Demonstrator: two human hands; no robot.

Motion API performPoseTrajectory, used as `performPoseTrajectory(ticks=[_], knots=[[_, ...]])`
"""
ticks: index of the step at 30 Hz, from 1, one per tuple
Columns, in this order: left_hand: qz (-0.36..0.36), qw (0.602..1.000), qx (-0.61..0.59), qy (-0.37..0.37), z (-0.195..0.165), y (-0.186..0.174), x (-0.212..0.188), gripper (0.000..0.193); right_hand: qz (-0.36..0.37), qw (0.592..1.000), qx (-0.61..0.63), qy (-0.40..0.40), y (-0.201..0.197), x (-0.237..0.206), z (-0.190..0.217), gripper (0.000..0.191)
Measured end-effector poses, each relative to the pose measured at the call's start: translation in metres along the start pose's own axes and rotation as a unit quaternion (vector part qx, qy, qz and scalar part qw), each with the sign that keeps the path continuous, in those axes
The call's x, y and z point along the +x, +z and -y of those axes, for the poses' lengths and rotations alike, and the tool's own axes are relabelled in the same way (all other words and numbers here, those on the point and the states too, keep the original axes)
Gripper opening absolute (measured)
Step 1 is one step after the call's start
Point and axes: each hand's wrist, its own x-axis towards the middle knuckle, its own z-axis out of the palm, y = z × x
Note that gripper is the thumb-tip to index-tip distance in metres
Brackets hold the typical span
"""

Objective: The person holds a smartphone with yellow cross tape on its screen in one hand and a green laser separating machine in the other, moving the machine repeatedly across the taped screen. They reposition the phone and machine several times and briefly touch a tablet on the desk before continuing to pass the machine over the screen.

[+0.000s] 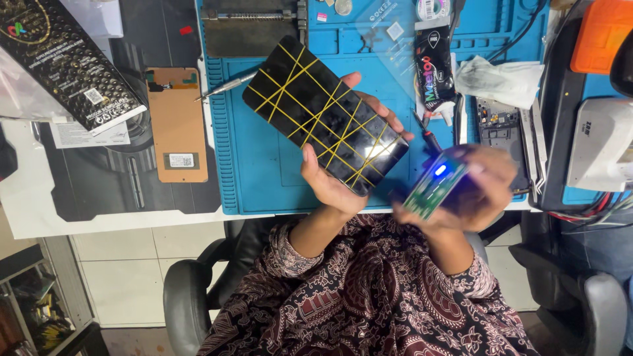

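Smartphone (324, 116), bound with yellow rubber bands (343, 125), gripped edgewise in left hand (333, 178) above blue mat (264, 165). Blurred lit device (435, 184) clasped in right hand (478, 188). Risk judged: phone dropped if grip loosened.

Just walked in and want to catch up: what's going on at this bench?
A person seated at the blue work mat holds a black phone wrapped in crossing yellow rubber bands in the left hand, raised above the mat. The right hand, blurred, holds a small green device with a lit blue light beside the phone. A tan phone panel, a metal tool and another opened phone lie on the bench.
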Motion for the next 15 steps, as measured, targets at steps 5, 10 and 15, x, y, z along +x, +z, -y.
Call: performPoseTrajectory(ticks=[5,10,15], knots=[[-0.008,1.000,-0.023,-0.012,0.000,0.000,-0.002,0.094,0.129,0.978,0.158,-0.049,-0.009,-0.013,0.010,0.073],[-0.008,1.000,0.000,-0.004,0.000,0.001,-0.002,0.094,0.058,0.995,0.082,0.002,-0.006,-0.002,0.004,0.075],[-0.007,1.000,0.014,-0.008,-0.002,0.002,-0.001,0.095,-0.025,0.999,0.017,0.019,0.001,0.010,-0.008,0.087]])
